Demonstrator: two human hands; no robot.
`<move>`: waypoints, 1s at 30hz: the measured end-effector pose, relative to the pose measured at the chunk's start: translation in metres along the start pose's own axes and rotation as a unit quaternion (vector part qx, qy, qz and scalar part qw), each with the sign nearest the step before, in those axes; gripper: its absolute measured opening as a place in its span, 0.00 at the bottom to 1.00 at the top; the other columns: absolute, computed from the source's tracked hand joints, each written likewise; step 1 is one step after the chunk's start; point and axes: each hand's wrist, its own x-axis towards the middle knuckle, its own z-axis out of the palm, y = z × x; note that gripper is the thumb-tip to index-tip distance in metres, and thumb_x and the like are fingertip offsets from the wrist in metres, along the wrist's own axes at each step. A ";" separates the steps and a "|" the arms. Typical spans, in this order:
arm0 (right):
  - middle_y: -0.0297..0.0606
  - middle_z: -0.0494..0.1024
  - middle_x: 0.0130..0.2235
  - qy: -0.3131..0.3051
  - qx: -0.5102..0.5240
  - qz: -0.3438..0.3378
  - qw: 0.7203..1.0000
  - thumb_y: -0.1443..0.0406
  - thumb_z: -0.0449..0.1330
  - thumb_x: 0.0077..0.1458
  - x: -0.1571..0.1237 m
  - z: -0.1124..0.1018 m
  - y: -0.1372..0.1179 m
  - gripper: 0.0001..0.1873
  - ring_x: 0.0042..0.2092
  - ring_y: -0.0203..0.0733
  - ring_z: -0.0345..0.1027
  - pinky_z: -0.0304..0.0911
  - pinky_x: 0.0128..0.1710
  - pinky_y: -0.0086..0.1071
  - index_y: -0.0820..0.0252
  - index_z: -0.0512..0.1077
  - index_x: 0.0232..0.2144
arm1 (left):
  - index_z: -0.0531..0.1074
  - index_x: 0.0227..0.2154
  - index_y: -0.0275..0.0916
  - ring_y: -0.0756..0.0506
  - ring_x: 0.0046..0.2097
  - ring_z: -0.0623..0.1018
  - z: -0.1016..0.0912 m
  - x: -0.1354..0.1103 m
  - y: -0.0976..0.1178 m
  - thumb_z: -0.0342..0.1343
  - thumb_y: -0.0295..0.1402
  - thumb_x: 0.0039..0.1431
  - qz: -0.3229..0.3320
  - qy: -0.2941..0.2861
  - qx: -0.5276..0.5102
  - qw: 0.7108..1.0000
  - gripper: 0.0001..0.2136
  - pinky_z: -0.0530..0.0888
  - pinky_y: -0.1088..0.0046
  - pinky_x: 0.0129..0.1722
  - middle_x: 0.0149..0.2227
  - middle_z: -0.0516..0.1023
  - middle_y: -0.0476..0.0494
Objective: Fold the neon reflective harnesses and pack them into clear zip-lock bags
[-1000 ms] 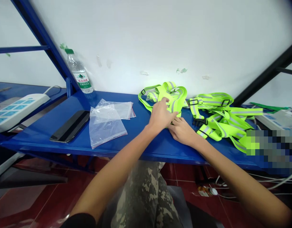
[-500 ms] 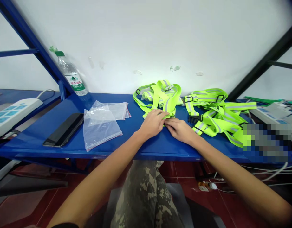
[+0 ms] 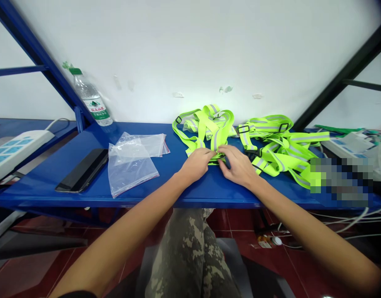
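A neon yellow-green reflective vest (image 3: 209, 132) with grey reflective stripes lies bunched on the blue shelf, its straps looped over one another. My left hand (image 3: 196, 164) grips a gathered strap at the vest's lower edge. My right hand (image 3: 236, 165) pinches the same strap from the right, with its fingertips close to my left hand. A second tangled heap of reflective vests (image 3: 280, 151) with black buckles lies just to the right of my right hand, not touching it.
A clear zip bag (image 3: 132, 163) and a black phone (image 3: 81, 170) lie left of my hands. A water bottle (image 3: 91, 101) stands at the wall. Power strips (image 3: 16, 151) sit at the far left, with another (image 3: 348, 145) at the right. The blue shelf (image 3: 165, 190) ends near my knees.
Both hands have drawn together at the vest's lower edge since a second ago, and the strap is gathered between them. My right hand's fingers have lifted slightly. The view has drifted a little.
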 end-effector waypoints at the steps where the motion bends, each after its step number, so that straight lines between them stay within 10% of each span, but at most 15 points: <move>1: 0.49 0.78 0.47 -0.024 -0.004 -0.008 1.000 0.69 0.53 0.61 0.000 0.000 0.001 0.11 0.50 0.53 0.72 0.68 0.48 0.44 0.60 0.69 0.46 | 0.73 0.53 0.32 0.41 0.57 0.76 -0.001 -0.001 0.001 0.45 0.22 0.62 0.003 -0.004 0.007 1.000 0.19 0.70 0.62 0.61 0.54 0.78 0.34; 7: 0.48 0.81 0.46 -0.060 0.023 -0.014 0.998 0.72 0.54 0.60 -0.003 0.005 0.009 0.09 0.48 0.51 0.75 0.71 0.48 0.42 0.61 0.73 0.40 | 0.72 0.54 0.31 0.37 0.58 0.75 -0.009 -0.009 0.009 0.53 0.43 0.67 0.023 -0.004 0.055 0.998 0.21 0.67 0.57 0.62 0.53 0.78 0.31; 30: 0.47 0.77 0.54 -0.062 0.097 0.008 0.993 0.59 0.54 0.68 -0.005 -0.002 0.016 0.13 0.54 0.49 0.74 0.71 0.54 0.44 0.58 0.73 0.48 | 0.61 0.63 0.28 0.35 0.50 0.79 -0.017 -0.008 0.009 0.42 0.42 0.72 -0.054 -0.069 0.185 0.979 0.25 0.75 0.59 0.48 0.54 0.73 0.27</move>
